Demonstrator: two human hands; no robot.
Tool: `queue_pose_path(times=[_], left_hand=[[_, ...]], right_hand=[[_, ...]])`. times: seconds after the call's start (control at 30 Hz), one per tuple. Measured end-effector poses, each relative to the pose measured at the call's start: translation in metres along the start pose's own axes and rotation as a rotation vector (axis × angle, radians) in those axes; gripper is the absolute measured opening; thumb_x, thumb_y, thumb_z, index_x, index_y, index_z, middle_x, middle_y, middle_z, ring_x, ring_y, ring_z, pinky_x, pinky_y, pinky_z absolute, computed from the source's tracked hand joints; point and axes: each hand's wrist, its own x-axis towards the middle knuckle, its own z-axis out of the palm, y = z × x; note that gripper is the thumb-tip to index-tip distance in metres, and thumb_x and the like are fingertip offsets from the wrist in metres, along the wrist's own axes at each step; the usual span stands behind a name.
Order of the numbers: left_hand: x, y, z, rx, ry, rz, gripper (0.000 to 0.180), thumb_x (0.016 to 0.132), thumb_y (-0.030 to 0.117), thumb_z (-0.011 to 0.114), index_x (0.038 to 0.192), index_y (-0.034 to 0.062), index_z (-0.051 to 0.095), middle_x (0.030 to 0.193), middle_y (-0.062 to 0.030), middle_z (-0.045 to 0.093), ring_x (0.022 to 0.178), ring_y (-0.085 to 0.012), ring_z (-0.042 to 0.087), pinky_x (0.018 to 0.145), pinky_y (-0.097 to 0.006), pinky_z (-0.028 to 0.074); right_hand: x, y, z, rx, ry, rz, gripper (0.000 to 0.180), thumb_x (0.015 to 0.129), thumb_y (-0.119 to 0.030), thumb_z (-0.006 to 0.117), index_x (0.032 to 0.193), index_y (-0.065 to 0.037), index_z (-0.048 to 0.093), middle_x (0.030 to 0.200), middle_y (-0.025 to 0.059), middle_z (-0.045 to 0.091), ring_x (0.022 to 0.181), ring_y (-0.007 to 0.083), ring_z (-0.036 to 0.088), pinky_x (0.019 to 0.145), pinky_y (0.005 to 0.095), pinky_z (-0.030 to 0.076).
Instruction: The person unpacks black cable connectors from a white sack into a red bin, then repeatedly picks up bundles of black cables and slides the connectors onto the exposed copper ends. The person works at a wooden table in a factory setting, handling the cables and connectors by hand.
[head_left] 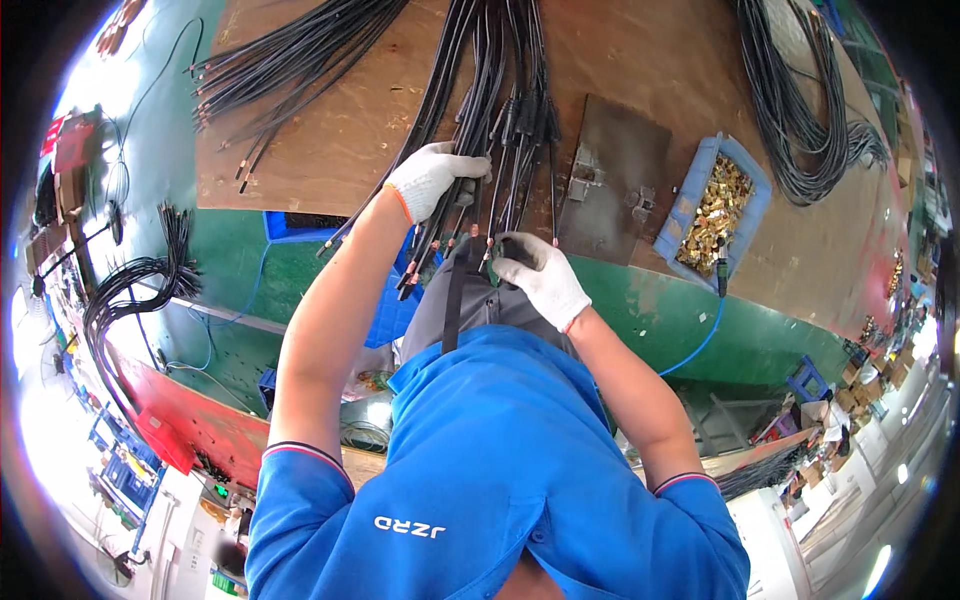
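Observation:
A bundle of black cables (480, 90) with bare copper ends hangs over the table's near edge toward my lap. My left hand (435, 178), in a white glove, is closed around some of these cables a little above their ends. Lower and to the right, my right hand (545, 282), also gloved, has its fingers curled in a pinch beside the copper tips. What lies between those fingers is dark and cannot be made out. Several cables carry black sleeves (528, 118) partway along.
On the brown table (640, 60), a dark metal plate (615, 175) lies right of the bundle. Beyond it sits a blue bin (760, 205) of brass-coloured terminals, with a blue-hosed tool (721, 270) at its edge. More cables lie far left (300, 60) and coiled at right (800, 130).

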Motion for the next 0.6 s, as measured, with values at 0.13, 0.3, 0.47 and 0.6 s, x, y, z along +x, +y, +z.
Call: queue_pose_path(times=[0.13,0.3,0.47,0.6], left_hand=[[0.005,-0.007,0.011,0.027,0.025,0.002,0.02,0.095,0.023,0.077,0.102,0.0055,0.07,0.086,-0.0007,0.069,0.065,-0.0094,0.06,0.052,-0.03,0.054],[0.005,-0.012,0.014,0.017,0.025,0.056,0.02,0.094,0.019,0.075,0.107,0.0045,0.071,0.089,-0.0009,0.07,0.07,-0.0096,0.06,0.061,-0.029,0.054],[0.007,-0.015,0.013,0.036,0.039,0.037,0.02,0.094,0.017,0.074,0.109,0.005,0.07,0.091,-0.0014,0.071,0.069,-0.0094,0.06,0.061,-0.029,0.054],[0.009,-0.015,0.014,0.069,0.052,0.047,0.019,0.094,0.017,0.075,0.108,0.0047,0.07,0.091,-0.0017,0.071,0.069,-0.0094,0.06,0.063,-0.028,0.054]], right_hand=[[-0.005,0.021,-0.001,-0.094,-0.015,-0.027,0.057,0.092,-0.024,0.078,0.139,0.003,0.063,0.126,0.0182,0.073,0.115,0.0219,0.069,0.103,0.0329,0.051],[-0.008,0.012,-0.001,-0.135,-0.039,-0.006,0.061,0.091,-0.026,0.079,0.141,0.004,0.061,0.13,0.0203,0.072,0.118,0.0235,0.069,0.105,0.0335,0.05],[-0.005,0.015,-0.001,-0.141,-0.058,-0.015,0.061,0.09,-0.027,0.08,0.14,0.004,0.062,0.129,0.0212,0.073,0.117,0.0239,0.069,0.105,0.0329,0.05],[-0.005,0.008,-0.001,-0.228,-0.056,-0.002,0.059,0.091,-0.027,0.08,0.138,0.004,0.064,0.128,0.0204,0.073,0.115,0.0237,0.07,0.103,0.0335,0.051]])
